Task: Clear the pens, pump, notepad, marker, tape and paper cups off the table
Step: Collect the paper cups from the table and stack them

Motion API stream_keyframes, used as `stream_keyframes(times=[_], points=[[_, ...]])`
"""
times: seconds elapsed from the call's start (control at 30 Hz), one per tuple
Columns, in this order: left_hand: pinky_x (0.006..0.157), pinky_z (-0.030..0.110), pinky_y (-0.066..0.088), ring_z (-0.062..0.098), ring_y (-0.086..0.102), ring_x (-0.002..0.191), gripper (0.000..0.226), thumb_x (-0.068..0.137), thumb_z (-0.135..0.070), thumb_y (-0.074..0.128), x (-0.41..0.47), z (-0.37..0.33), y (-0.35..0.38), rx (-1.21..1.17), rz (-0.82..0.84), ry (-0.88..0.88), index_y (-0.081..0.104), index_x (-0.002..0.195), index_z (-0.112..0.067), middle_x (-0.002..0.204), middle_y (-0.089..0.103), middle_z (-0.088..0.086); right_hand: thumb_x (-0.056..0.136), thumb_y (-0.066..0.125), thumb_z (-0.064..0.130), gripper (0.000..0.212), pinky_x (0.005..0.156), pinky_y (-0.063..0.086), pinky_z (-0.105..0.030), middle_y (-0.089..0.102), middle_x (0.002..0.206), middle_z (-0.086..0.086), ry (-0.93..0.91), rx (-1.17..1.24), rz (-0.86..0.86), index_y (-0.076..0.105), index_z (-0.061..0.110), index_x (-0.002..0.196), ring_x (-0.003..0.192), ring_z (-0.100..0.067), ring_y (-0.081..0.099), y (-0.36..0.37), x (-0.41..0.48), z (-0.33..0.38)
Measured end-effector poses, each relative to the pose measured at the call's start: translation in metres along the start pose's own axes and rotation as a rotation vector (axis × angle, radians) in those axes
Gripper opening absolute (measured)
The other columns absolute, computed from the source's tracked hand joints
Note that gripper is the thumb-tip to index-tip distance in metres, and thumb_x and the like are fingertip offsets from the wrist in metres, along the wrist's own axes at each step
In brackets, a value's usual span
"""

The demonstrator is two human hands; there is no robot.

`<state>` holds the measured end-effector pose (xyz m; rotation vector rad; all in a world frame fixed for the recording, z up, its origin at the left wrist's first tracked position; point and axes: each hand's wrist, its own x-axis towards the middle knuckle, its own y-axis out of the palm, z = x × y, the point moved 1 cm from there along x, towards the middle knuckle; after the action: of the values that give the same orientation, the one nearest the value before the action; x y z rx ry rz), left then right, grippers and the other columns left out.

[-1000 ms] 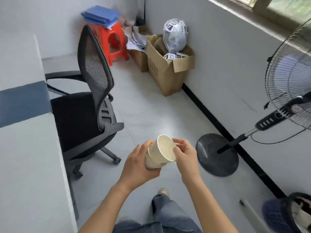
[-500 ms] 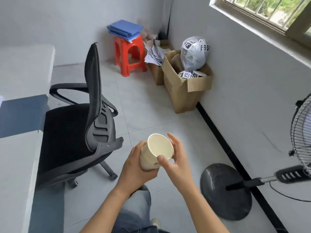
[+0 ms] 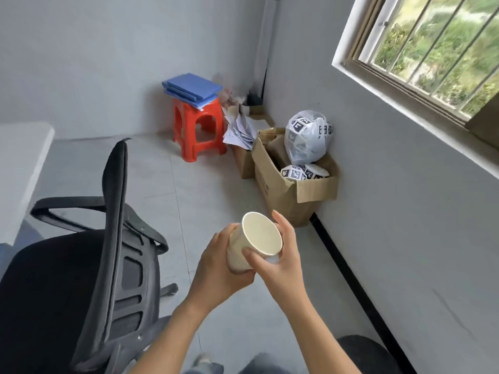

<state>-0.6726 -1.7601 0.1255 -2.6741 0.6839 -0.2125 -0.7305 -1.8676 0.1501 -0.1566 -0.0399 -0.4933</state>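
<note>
A stack of cream paper cups (image 3: 259, 240) is held tilted in mid-air over the floor, its open mouth facing me. My left hand (image 3: 218, 268) grips the stack around its lower part from the left. My right hand (image 3: 278, 255) holds the rim end, thumb across the near side and fingers curled behind the far side. The cups' bottoms are hidden by my left palm. The white table (image 3: 19, 171) shows only as a corner at the left edge; nothing on it is in view.
A black mesh office chair (image 3: 89, 265) stands close on my left. An open cardboard box (image 3: 294, 193) with a tagged bag and tagged balls sits against the right wall ahead. Farther back stand a red stool (image 3: 198, 130) with blue folders and a paper-filled box. A dark fan base (image 3: 361, 352) lies bottom right.
My view has swung left and up: the fan has left the frame and the window has come in. The cups stay in both hands, and my right hand has shifted around the rim.
</note>
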Motion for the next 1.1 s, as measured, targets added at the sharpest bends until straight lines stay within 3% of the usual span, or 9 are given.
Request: stream_keyframes(times=[0.2,0.33,0.47,0.57,0.77,0.87,0.93,0.97,1.1], points=[[0.075,0.01,0.042,-0.006,0.05,0.097,0.062,0.05,-0.043,0.065,0.066,0.011,0.019,0.035,0.031,-0.055,0.032,0.099,-0.059,0.104,0.044,-0.032,0.051,0.065,0.046,0.067,0.098,0.04,-0.015,0.049,0.126,0.001,0.078,-0.013,-0.014,0.036,0.051,0.111,0.114,-0.002,0.047,-0.01,0.067,-0.025],[0.08,0.024,0.05,0.004,0.054,0.1,0.064,0.049,-0.045,0.063,0.13,0.015,0.03,0.044,-0.025,-0.095,0.035,0.107,-0.053,0.109,0.052,-0.021,0.052,0.066,0.048,0.067,0.102,0.04,-0.026,0.049,0.127,-0.002,0.056,0.005,0.033,0.036,0.05,0.111,0.117,-0.01,0.047,-0.021,0.139,-0.033],[0.077,0.031,0.052,0.011,0.057,0.097,0.06,0.054,-0.032,0.07,0.185,0.018,0.026,0.037,-0.199,-0.199,0.041,0.106,-0.043,0.105,0.057,-0.012,0.054,0.066,0.049,0.066,0.103,0.042,-0.039,0.049,0.128,-0.004,0.012,0.028,0.082,0.035,0.052,0.112,0.119,-0.017,0.048,-0.031,0.223,-0.028],[0.079,0.028,0.048,0.015,0.057,0.098,0.073,0.049,-0.039,0.072,0.205,0.019,0.008,-0.019,-0.43,-0.328,0.041,0.115,-0.038,0.107,0.059,-0.008,0.054,0.066,0.051,0.064,0.103,0.042,-0.041,0.049,0.129,-0.005,0.01,0.074,0.171,0.036,0.053,0.111,0.12,-0.019,0.048,-0.023,0.27,-0.026],[0.09,0.025,0.034,0.009,0.044,0.108,0.109,0.04,-0.05,0.066,0.194,0.002,-0.05,-0.052,-0.947,-0.465,0.026,0.138,-0.028,0.123,0.042,-0.01,0.052,0.067,0.048,0.062,0.099,0.045,-0.03,0.05,0.126,0.002,0.08,0.142,0.42,0.036,0.053,0.106,0.114,-0.008,0.05,0.025,0.307,-0.034],[0.089,0.026,0.033,0.008,0.041,0.106,0.095,0.06,-0.022,0.08,0.183,-0.008,-0.086,-0.005,-1.226,-0.466,0.026,0.139,-0.022,0.122,0.04,-0.009,0.06,0.067,0.033,0.06,0.086,0.042,-0.003,0.043,0.117,0.027,0.077,0.172,0.533,0.036,0.049,0.108,0.103,0.02,0.044,0.056,0.314,-0.035],[0.089,0.027,0.034,0.011,0.042,0.106,0.08,0.069,-0.003,0.074,0.175,-0.009,-0.109,0.054,-1.39,-0.46,0.032,0.136,-0.016,0.121,0.041,-0.006,0.061,0.065,0.03,0.065,0.092,0.039,-0.009,0.036,0.117,0.033,0.076,0.171,0.584,0.034,0.043,0.116,0.108,0.015,0.043,0.078,0.32,-0.034],[0.089,0.028,0.035,0.011,0.042,0.105,0.076,0.07,-0.001,0.073,0.169,-0.007,-0.12,0.078,-1.459,-0.476,0.034,0.134,-0.014,0.12,0.042,-0.005,0.06,0.065,0.031,0.068,0.094,0.037,-0.012,0.035,0.117,0.034,0.067,0.164,0.604,0.033,0.042,0.119,0.111,0.012,0.042,0.091,0.324,-0.033],[0.09,0.031,0.038,0.018,0.046,0.11,0.073,0.071,-0.006,0.074,0.145,0.011,-0.164,0.099,-1.669,-0.525,0.034,0.132,-0.013,0.129,0.047,0.007,0.06,0.063,0.03,0.063,0.081,0.031,0.007,0.034,0.114,0.033,-0.025,0.157,0.662,0.03,0.053,0.109,0.105,0.025,0.037,0.146,0.336,-0.019]])
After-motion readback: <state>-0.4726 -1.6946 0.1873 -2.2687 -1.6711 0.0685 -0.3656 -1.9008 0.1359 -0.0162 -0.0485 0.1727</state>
